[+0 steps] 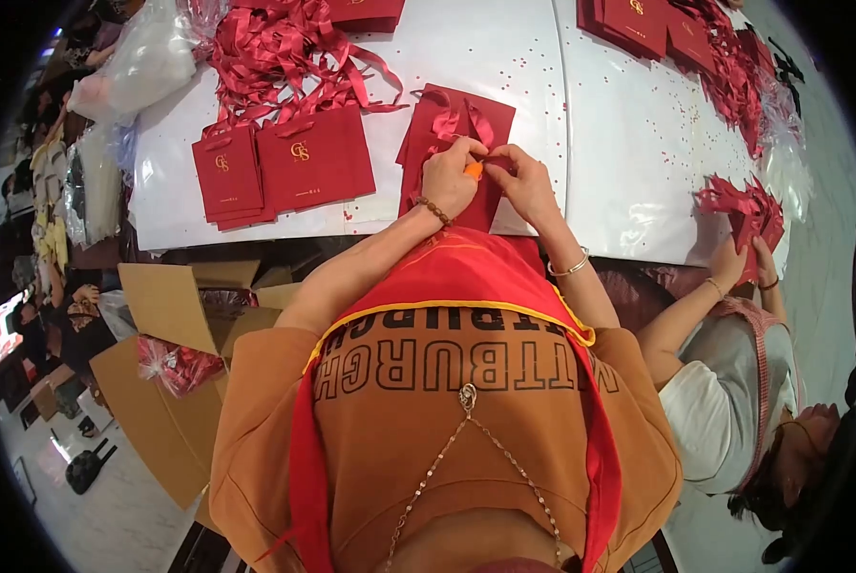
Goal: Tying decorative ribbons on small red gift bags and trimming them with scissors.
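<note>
In front of me, red paper bags [490, 107] lie in a small stack at the table's near edge, with a loop of shiny red ribbon [481, 124] across the top one. My left hand [450, 181], wearing a beaded bracelet, is closed in a pinch over the bag. A small orange object [473, 170] shows at its fingers; its kind is unclear. My right hand [528, 186], with a bangle on the wrist, is pinched close beside the left. Both hands' fingertips meet at a piece of red ribbon, which they partly hide.
To the left lie stacked red gift bags [315, 158] and a heap of red ribbons [275, 62]. Tiny red bits dot the white table [466, 48]. An open cardboard box [146, 392] stands lower left. At right, a co-worker's hands [729, 263] hold a red bag [754, 220].
</note>
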### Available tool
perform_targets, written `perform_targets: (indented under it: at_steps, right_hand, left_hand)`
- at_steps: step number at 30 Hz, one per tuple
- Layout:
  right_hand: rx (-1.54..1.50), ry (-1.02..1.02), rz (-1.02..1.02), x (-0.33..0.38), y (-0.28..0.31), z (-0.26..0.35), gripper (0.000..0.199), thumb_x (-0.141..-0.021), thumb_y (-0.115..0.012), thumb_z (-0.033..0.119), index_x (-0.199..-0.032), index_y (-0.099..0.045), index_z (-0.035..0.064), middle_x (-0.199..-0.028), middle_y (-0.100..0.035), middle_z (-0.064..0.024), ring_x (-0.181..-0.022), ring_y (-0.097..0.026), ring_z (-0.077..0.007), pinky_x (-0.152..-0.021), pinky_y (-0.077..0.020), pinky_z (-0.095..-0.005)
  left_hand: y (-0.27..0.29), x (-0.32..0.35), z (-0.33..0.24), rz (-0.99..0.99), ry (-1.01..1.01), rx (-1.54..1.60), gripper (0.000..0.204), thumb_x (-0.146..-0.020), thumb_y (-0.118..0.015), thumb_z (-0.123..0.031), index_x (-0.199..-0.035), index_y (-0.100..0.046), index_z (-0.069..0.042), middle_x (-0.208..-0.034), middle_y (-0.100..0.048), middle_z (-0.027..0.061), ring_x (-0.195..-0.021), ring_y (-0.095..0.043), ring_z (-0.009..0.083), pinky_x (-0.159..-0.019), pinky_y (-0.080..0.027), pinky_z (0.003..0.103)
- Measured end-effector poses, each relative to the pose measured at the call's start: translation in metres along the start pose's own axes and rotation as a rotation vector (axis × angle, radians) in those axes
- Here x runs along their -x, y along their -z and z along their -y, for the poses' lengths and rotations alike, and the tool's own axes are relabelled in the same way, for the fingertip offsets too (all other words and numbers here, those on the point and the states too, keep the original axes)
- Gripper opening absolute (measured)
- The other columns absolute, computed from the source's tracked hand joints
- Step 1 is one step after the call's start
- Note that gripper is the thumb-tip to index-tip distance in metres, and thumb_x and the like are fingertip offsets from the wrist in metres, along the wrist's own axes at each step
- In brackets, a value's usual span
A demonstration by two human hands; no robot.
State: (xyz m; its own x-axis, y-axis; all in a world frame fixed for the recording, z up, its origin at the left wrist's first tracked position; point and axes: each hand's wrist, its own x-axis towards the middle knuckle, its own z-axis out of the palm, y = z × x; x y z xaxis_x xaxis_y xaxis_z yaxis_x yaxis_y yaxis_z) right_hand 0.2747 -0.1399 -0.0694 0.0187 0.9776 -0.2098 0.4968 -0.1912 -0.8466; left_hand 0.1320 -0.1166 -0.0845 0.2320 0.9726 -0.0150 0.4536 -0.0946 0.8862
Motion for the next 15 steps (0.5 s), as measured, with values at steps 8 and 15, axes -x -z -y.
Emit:
perform_targets:
  at_steps: [8,15]
  right_hand:
    - [0.139,0.146,0.019,-0.002,0.000,-0.005,0.023,-0.077,-0.063,0.015,-0.096,-0.060,0.0026,-0.077,-0.062,-0.0193,-0.071,-0.060,-0.0349,-0.061,-0.0458,-0.0381]
    - [0.007,0.124,0.045,-0.004,-0.002,-0.016,0.025,-0.078,-0.062,0.013,-0.101,-0.060,0.0021,-0.082,-0.063,-0.0187,-0.072,-0.061,-0.0304,-0.064,-0.0467,-0.0345]
  left_hand:
    - [0.000,0.002,-0.005,0.016,0.051,0.008,0.018,-0.074,-0.054,-0.005,-0.091,-0.059,-0.007,-0.069,-0.062,0.0113,-0.066,-0.061,0.0289,-0.060,-0.046,0.040]
    - [0.001,-0.003,0.006,-0.013,-0.145,-0.150,0.024,-0.073,-0.057,-0.004,-0.096,-0.056,-0.006,-0.065,-0.061,0.0091,-0.062,-0.060,0.0219,-0.057,-0.045,0.033]
